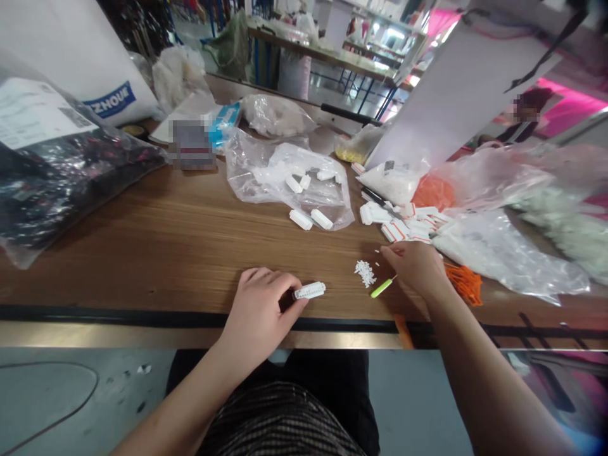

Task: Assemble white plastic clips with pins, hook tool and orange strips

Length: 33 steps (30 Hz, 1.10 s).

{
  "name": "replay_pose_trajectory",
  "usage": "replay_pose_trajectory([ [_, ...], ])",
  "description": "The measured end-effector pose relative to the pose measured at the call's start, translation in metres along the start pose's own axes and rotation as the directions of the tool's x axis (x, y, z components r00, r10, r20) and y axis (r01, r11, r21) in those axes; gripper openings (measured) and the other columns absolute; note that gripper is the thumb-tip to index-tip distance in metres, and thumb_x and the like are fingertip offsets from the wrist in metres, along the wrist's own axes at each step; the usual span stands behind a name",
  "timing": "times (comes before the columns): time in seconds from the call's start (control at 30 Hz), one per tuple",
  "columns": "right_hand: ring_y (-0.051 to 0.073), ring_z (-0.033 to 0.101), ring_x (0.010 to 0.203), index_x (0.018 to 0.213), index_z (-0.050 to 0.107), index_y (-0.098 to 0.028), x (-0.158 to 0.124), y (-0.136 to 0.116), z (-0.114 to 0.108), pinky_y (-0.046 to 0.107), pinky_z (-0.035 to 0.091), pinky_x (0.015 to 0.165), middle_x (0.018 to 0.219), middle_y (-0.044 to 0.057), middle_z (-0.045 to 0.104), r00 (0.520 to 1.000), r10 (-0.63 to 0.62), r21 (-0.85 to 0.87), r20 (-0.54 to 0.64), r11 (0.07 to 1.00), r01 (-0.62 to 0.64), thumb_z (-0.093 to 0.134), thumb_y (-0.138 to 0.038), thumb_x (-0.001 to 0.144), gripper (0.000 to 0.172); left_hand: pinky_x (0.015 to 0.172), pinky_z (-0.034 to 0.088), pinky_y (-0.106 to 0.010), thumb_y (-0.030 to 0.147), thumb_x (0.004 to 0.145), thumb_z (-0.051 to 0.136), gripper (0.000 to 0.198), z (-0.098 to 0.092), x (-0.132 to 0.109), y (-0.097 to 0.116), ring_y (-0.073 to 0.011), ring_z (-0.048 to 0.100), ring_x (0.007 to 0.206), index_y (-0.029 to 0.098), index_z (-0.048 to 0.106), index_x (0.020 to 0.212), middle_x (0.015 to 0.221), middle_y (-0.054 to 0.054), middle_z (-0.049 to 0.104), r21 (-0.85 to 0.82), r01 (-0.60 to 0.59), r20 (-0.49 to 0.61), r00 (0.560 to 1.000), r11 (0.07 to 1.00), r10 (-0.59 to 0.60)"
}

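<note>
My left hand [263, 307] rests on the wooden table [180, 247] near its front edge, fingers curled and pinched on a small white plastic bar [309, 291] that sticks out to the right. My right hand [414, 265] lies further right with fingers closed around a thin tool with a lime-green handle [381, 288], whose handle pokes out below the hand. A small heap of tiny white pieces [365, 273] sits between the two hands, just left of the right hand.
A clear bag with white plastic bars [304, 180] lies mid-table, two bars [311, 220] spilling out. White and red tags [408, 225], orange strands [464, 282], clear bags [503, 253] crowd the right. A dark bag [57, 183] fills the left. A person sits far back right.
</note>
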State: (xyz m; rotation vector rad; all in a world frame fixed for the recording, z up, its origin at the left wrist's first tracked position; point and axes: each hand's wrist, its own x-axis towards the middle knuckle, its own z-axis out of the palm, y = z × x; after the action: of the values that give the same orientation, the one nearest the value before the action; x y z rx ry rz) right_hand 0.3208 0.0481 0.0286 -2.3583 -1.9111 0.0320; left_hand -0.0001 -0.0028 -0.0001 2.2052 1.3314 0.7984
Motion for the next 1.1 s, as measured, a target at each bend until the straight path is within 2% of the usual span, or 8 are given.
replay_pose_trajectory([
  [0.23,0.024,0.065,0.058,0.078,0.083,-0.022,0.002,-0.008,0.009,0.031,0.036,0.052,0.063,0.009,0.074,0.997,0.070,0.032,-0.021,0.997,-0.069,0.062,-0.042,0.083,0.030,0.089,0.041,-0.046,0.027,0.092,0.073,0.011,0.002,-0.001,-0.002,-0.0216,0.062,0.081,0.025,0.063,0.089,0.085,0.003,0.072,0.001,-0.011,-0.016,1.000,1.000,0.011],
  [0.57,0.020,0.063,0.057,0.069,0.078,-0.020,0.014,-0.008,0.009,0.030,0.042,0.054,0.057,0.003,0.069,0.992,0.117,0.233,0.055,0.964,-0.126,0.068,-0.032,0.073,0.016,0.089,0.039,-0.045,0.026,0.091,0.073,0.010,0.001,0.000,-0.001,-0.0220,0.061,0.082,0.024,0.064,0.088,0.084,0.003,0.071,-0.012,-0.001,-0.003,1.000,1.000,0.001],
  [0.63,0.018,0.061,0.056,0.070,0.077,-0.020,0.004,-0.020,0.007,0.029,0.042,0.054,0.058,0.002,0.070,0.997,0.044,0.331,0.064,0.942,-0.062,0.069,-0.032,0.073,0.015,0.088,0.039,-0.044,0.027,0.091,0.073,0.010,0.000,0.000,-0.001,-0.0225,0.061,0.082,0.024,0.064,0.088,0.084,0.002,0.071,-0.009,-0.003,0.000,1.000,1.000,0.003],
  [0.7,0.017,0.060,0.058,0.072,0.075,-0.020,-0.013,-0.037,0.005,0.028,0.043,0.056,0.063,0.002,0.071,0.992,-0.107,0.472,0.067,0.879,0.063,0.068,-0.033,0.076,0.015,0.087,0.039,-0.044,0.027,0.092,0.073,0.010,0.000,0.000,0.000,-0.0226,0.062,0.082,0.024,0.064,0.088,0.083,0.002,0.071,-0.008,-0.003,0.004,1.000,1.000,0.003],
  [0.77,0.016,0.061,0.065,0.074,0.074,-0.021,-0.032,-0.055,0.003,0.028,0.046,0.062,0.072,0.002,0.073,0.950,-0.309,0.587,0.049,0.779,0.223,0.068,-0.031,0.081,0.014,0.087,0.038,-0.043,0.027,0.092,0.072,0.010,0.000,0.000,0.000,-0.0220,0.062,0.081,0.023,0.064,0.088,0.083,0.003,0.071,-0.011,0.000,0.007,1.000,1.000,0.000],
  [0.83,0.014,0.058,0.064,0.073,0.073,-0.021,-0.046,-0.071,0.002,0.028,0.044,0.063,0.070,0.000,0.070,0.899,-0.436,0.640,0.036,0.701,0.314,0.067,-0.031,0.085,0.016,0.088,0.038,-0.043,0.026,0.092,0.072,0.009,0.000,0.000,0.001,-0.0215,0.062,0.082,0.024,0.064,0.088,0.085,0.003,0.072,-0.015,0.005,0.010,1.000,1.000,-0.004],
  [0.93,0.012,0.055,0.062,0.074,0.072,-0.021,-0.056,-0.085,0.005,0.029,0.043,0.068,0.065,-0.002,0.066,0.855,-0.518,0.656,0.017,0.652,0.381,0.067,-0.027,0.088,0.016,0.090,0.037,-0.043,0.023,0.090,0.073,0.010,0.001,0.000,0.000,-0.0209,0.062,0.082,0.024,0.064,0.088,0.087,0.004,0.073,-0.022,0.007,0.007,1.000,1.000,-0.006],
  [1.1,0.012,0.054,0.063,0.075,0.070,-0.021,-0.056,-0.089,0.011,0.034,0.040,0.077,0.065,-0.004,0.062,0.825,-0.564,0.636,-0.034,0.624,0.454,0.068,-0.023,0.089,0.014,0.089,0.037,-0.043,0.024,0.090,0.075,0.011,0.002,0.001,-0.001,-0.0209,0.061,0.081,0.023,0.064,0.088,0.086,0.004,0.073,-0.026,-0.003,-0.009,1.000,1.000,0.003],
])
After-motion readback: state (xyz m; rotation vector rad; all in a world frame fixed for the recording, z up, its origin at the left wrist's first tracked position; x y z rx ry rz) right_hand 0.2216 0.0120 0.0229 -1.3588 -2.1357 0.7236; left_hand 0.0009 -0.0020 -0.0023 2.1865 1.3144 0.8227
